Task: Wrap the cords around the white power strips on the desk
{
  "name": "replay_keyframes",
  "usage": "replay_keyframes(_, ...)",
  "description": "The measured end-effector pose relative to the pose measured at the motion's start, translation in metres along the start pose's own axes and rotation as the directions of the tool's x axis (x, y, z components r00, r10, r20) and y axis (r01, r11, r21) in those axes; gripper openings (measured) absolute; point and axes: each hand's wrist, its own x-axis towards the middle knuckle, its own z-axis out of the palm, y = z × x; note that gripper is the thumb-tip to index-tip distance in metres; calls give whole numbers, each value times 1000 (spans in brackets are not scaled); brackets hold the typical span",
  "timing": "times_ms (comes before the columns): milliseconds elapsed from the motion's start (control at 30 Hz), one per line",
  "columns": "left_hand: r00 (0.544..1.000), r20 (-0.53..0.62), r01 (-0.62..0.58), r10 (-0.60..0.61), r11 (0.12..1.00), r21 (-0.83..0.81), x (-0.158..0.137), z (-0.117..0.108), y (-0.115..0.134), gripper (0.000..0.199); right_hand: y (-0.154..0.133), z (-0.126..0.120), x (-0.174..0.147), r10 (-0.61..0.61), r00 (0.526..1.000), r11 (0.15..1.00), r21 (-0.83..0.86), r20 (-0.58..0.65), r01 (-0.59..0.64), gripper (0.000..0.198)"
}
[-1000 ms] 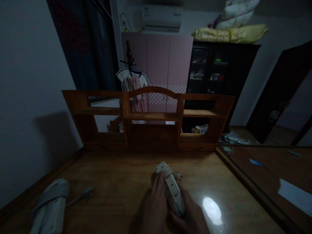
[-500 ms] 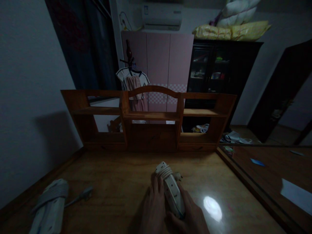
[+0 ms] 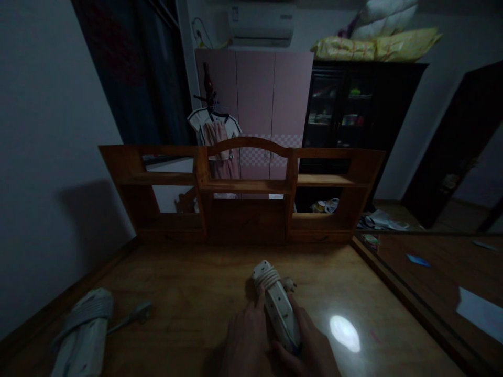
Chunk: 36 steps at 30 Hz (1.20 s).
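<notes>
One power strip (image 3: 278,308), right hand (image 3: 311,337) curled around it, left hand (image 3: 247,335) half-curled against it, air-conditioner label (image 3: 234,14) unreadably small

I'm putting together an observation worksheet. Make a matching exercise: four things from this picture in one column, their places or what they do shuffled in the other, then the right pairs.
Column one:
1. Left hand
2. Right hand
3. Pink wardrobe
4. White sheet

Column two:
A. Below the air conditioner
B. Holds the near end of the central power strip
C. At the picture's right edge
D. At that strip's wound cord

Right pairs: 1-D, 2-B, 3-A, 4-C
</notes>
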Motion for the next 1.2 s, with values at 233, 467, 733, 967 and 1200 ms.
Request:
replay_keyframes(233, 998, 56, 12, -11, 1000, -24, 3, 1, -7, 67, -1, 0, 2, 7, 1000, 1000, 22, 4, -7, 74)
replay_keyframes(467, 1000, 13, -5, 5, 1000, -27, 5, 0, -13, 65, 3, 2, 2, 37, 999, 999, 24, 36, -38, 76)
replay_keyframes(733, 999, 43, -12, 15, 997, -70, 11, -11, -17, 67, 8, 6, 2, 39, 998, 998, 43, 57, -42, 77)
replay_keyframes(967, 995, 71, -67, 72, 995, -73, 12, -20, -18, 59, 3, 5, 2, 53, 997, 997, 46, 48, -55, 76)
replay_keyframes(1200, 997, 71, -19, 22, 999, -41, 9, -11, -10, 62, -5, -1, 1, 70, 997, 996, 47, 32, -72, 73)
